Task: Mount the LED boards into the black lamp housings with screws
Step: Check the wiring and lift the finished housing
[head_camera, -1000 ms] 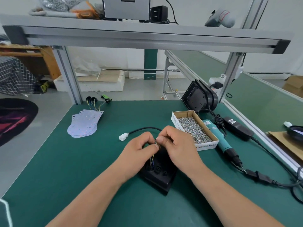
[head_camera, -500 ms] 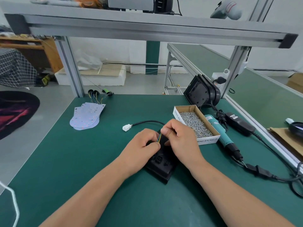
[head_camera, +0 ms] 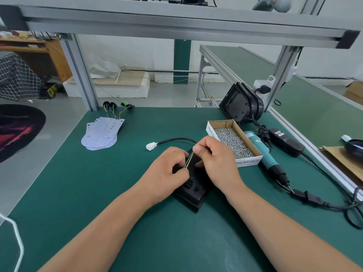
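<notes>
Two black lamp housings are present. The flat lamp housing point(head_camera: 191, 195) lies at the centre of the worktop point(head_camera: 98, 193), long axis roughly 6 to 12 o'clock. The upright lamp housing point(head_camera: 240, 103) stands at 1 o'clock. The left grip point(head_camera: 167, 173) and right grip point(head_camera: 216, 160) each pinch the two wires point(head_camera: 189, 160). One LED board stack point(head_camera: 102, 134) lies at 10 o'clock, and one screw box point(head_camera: 233, 142) at 2 o'clock.

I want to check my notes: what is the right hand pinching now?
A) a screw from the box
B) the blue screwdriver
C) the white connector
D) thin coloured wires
D: the right hand pinches the thin coloured wires above the black housing.
</notes>
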Motion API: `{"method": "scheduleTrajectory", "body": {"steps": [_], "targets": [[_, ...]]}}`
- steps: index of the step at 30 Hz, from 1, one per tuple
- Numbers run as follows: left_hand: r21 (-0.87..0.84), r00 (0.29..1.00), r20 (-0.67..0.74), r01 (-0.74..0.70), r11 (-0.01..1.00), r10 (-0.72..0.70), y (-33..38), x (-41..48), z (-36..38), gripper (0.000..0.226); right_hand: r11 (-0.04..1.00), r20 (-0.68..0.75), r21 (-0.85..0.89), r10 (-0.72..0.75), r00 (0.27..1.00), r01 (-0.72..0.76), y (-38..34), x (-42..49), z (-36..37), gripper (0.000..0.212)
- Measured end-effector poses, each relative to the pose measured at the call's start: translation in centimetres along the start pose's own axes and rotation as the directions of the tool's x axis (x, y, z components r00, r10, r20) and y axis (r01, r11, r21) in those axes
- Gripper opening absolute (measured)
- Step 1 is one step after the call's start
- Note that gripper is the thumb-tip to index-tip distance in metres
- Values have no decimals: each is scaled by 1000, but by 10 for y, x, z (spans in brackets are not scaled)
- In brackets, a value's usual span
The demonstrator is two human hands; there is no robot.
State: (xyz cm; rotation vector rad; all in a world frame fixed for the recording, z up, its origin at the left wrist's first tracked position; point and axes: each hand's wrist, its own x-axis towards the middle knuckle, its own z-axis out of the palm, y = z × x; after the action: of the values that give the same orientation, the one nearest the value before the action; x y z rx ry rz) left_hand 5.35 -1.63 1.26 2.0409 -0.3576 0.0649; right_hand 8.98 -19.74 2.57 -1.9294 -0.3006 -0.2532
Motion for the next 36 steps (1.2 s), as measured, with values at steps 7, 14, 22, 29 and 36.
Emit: {"method": "scheduleTrajectory", "body": {"steps": [7, 14, 22, 29, 36], "targets": [[47, 1000, -15, 12, 999, -11, 0, -5, -7, 27, 992, 38, 129, 4, 999, -9, 6, 3, -8, 19], [210, 997, -17, 75, 975, -73, 4, -3, -22, 138, 958, -23, 285, 24, 999, -16, 4, 8, -7, 23], [162, 999, -26, -22, 987, 27, 8, -5, -17, 159, 902, -88, 430, 63, 994, -19, 0, 10, -16, 26], [223, 994, 20, -106, 969, 104, 9, -3, -18, 161, 898, -89, 440, 68, 994, -22, 3, 13, -16, 29], [193, 998, -24, -48, 980, 53, -2, -4, -21, 136, 830, -76, -339, -493, 867, 442, -5, 13, -28, 31]]}}
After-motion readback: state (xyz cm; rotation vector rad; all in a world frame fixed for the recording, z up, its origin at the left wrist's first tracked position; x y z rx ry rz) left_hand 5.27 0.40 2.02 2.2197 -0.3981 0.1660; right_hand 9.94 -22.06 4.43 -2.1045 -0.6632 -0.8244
